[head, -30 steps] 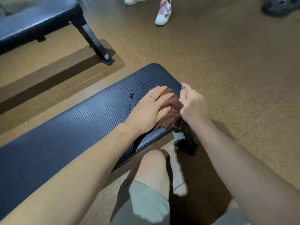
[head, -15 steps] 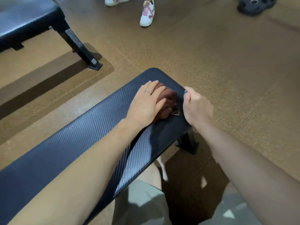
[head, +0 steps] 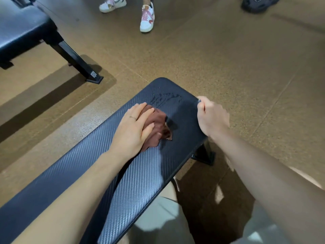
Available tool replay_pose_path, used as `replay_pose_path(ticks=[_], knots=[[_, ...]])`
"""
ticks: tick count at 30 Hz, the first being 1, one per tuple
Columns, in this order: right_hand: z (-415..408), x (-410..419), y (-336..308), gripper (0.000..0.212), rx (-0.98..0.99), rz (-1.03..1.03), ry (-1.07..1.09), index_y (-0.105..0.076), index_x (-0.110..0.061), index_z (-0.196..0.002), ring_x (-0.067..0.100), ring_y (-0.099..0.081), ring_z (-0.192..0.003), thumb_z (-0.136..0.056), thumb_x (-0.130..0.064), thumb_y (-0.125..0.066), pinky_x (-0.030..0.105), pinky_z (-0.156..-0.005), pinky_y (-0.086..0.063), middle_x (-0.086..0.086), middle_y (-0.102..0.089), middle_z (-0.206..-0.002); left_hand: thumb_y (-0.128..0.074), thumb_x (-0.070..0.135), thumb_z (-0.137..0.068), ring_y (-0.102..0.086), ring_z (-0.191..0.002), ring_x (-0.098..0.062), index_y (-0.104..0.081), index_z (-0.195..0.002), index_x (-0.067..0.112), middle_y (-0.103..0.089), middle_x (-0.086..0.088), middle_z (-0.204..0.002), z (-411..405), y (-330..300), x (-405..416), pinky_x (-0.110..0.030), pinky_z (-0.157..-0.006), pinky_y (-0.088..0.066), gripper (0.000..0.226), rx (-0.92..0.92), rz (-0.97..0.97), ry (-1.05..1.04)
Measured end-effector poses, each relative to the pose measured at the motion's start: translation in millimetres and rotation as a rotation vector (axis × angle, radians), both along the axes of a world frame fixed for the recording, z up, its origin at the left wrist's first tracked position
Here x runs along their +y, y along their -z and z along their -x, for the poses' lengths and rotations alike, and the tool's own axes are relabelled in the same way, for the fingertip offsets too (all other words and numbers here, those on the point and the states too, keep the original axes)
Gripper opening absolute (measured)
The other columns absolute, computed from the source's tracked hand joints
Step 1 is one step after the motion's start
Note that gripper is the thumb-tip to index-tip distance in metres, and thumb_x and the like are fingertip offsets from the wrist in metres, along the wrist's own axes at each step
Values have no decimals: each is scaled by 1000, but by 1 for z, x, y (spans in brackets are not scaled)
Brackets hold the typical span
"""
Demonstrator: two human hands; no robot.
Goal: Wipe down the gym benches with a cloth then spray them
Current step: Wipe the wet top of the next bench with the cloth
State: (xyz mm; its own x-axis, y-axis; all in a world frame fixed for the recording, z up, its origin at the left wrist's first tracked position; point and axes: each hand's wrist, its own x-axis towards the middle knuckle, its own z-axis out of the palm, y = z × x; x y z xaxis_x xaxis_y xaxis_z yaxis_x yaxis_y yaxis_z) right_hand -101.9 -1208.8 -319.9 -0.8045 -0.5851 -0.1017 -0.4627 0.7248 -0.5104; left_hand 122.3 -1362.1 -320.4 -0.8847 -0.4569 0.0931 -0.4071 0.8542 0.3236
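Note:
A black textured gym bench (head: 98, 175) runs from the lower left to the middle of the view. My left hand (head: 133, 129) presses flat on a crumpled maroon cloth (head: 158, 127) that lies on the pad near its far end. A wet smear (head: 165, 99) shows on the pad just beyond the cloth. My right hand (head: 212, 117) is curled over the bench's right edge, thumb on top. A small blue bit shows at the thumb tip; I cannot tell what it is.
A second black bench (head: 22, 30) on a slanted metal leg (head: 77, 62) stands at the upper left. Another person's white and pink sneakers (head: 146, 18) are on the brown floor ahead. A dark weight plate (head: 258, 3) lies at the top right. My knees are under the bench.
My left hand has slid the cloth back from the bench's far end toward me, which uncovers a wet streak there. My right hand has stayed on the bench's edge.

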Motion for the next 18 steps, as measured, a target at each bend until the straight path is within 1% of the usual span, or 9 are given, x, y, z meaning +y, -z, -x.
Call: replay_pose_path(ticks=[6, 9, 11, 12, 13, 14, 15, 16, 18], knots=[[0, 2, 4, 37, 1, 23, 22, -62, -26, -121, 26, -46, -85, -109, -31, -27, 35, -76, -29, 5, -67, -107, -49, 35, -103, -45, -140, -40, -54, -145, 8, -48, -19, -152, 88, 0, -11, -54, -118, -33, 50, 25, 16, -7], [1, 2, 5, 38, -27, 34, 19, -61, -29, -121, 25, -49, -89, -109, -34, -25, 35, -79, -30, 3, -67, -111, -44, 42, -102, -38, -146, -38, -50, -149, 11, -43, -17, -157, 94, 0, -10, -51, -122, -28, 57, 25, -16, -10], [3, 2, 4, 39, -56, 8, -18, -58, -35, -128, 27, -53, -100, -109, -38, -24, 35, -83, -32, 2, -65, -121, -42, 47, -103, -26, -154, -33, -37, -158, 16, -32, -14, -164, 87, -7, -9, -47, -127, -19, 63, 37, -127, 21], [4, 2, 4, 41, -70, 1, -50, -55, -37, -135, 28, -55, -111, -109, -39, -24, 36, -87, -34, 1, -62, -129, -44, 45, -104, -20, -156, -27, -30, -161, 19, -27, -11, -167, 81, -15, -9, -42, -128, -15, 64, 69, -232, 32], [6, 3, 2, 43, -76, 13, -81, -51, -37, -144, 29, -54, -123, -110, -40, -25, 37, -96, -36, 0, -59, -139, -47, 40, -106, -17, -157, -20, -25, -163, 19, -25, -7, -169, 74, -24, -10, -35, -128, -13, 65, 123, -328, 16], [6, 2, -2, 46, -68, 53, -99, -46, -35, -151, 28, -49, -133, -110, -39, -27, 40, -107, -35, 0, -54, -147, -48, 36, -107, -19, -156, -13, -24, -163, 19, -25, -2, -168, 64, -33, -14, -28, -126, -13, 63, 190, -377, -46], [3, -1, -7, 48, -37, 120, -103, -42, -31, -156, 26, -46, -138, -110, -38, -29, 42, -114, -32, 1, -51, -152, -47, 33, -108, -23, -154, -10, -26, -162, 18, -29, 0, -167, 49, -40, -23, -24, -124, -15, 59, 242, -365, -150], [-1, -5, -14, 50, 21, 217, -103, -42, -27, -157, 25, -45, -139, -109, -37, -31, 42, -118, -30, 2, -51, -152, -45, 33, -109, -29, -151, -12, -31, -160, 18, -34, -1, -164, 30, -44, -34, -24, -122, -20, 55, 263, -306, -270], [-22, -20, -29, 52, 172, 391, -174, -47, -20, -155, 25, -47, -139, -107, -36, -33, 42, -120, -32, 6, -56, -148, -41, 36, -109, -44, -143, -24, -40, -155, 15, -46, -8, -157, -14, -47, -55, -35, -116, -33, 50, 171, -174, -510]])
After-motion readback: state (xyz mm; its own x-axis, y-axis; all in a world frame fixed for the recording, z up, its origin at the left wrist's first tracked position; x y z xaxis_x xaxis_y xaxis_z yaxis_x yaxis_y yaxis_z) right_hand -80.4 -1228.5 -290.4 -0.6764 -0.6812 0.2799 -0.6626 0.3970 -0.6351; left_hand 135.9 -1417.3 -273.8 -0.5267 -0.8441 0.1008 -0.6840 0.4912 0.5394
